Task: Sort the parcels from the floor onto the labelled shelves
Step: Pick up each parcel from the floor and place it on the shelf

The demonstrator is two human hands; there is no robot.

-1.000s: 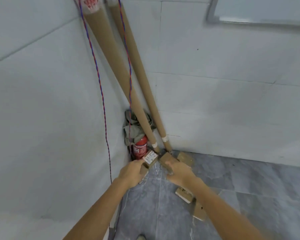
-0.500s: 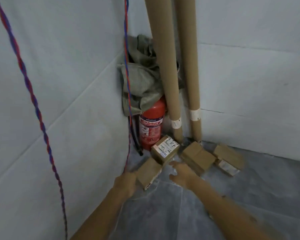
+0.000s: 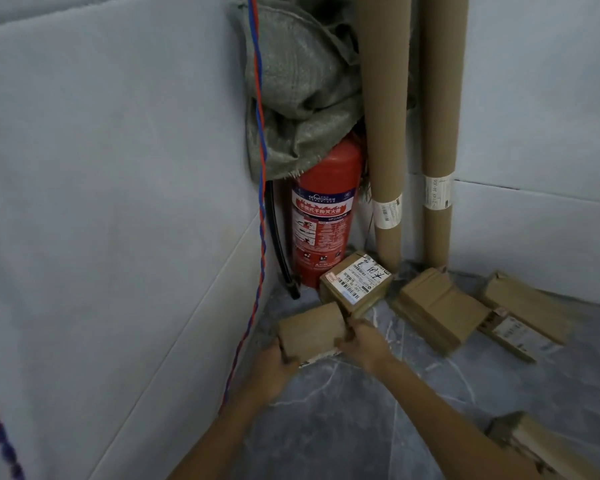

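Note:
Several small brown cardboard parcels lie on the grey floor in a room corner. My left hand (image 3: 274,367) and my right hand (image 3: 362,342) grip the two sides of the nearest plain parcel (image 3: 310,332). Just behind it sits a parcel with a white shipping label (image 3: 355,280). To the right lie a ridged parcel (image 3: 437,308) and a flat labelled one (image 3: 523,315). Another parcel (image 3: 548,448) shows at the lower right, partly behind my right forearm. No shelves are in view.
A red fire extinguisher (image 3: 323,220) stands in the corner under a grey cloth (image 3: 298,88). Two tall cardboard tubes (image 3: 385,133) lean against the wall beside it. A red-blue twisted cord (image 3: 260,237) hangs along the left wall.
The camera has come much closer to the corner. My right hand moved left onto the plain parcel, and both hands now hold it.

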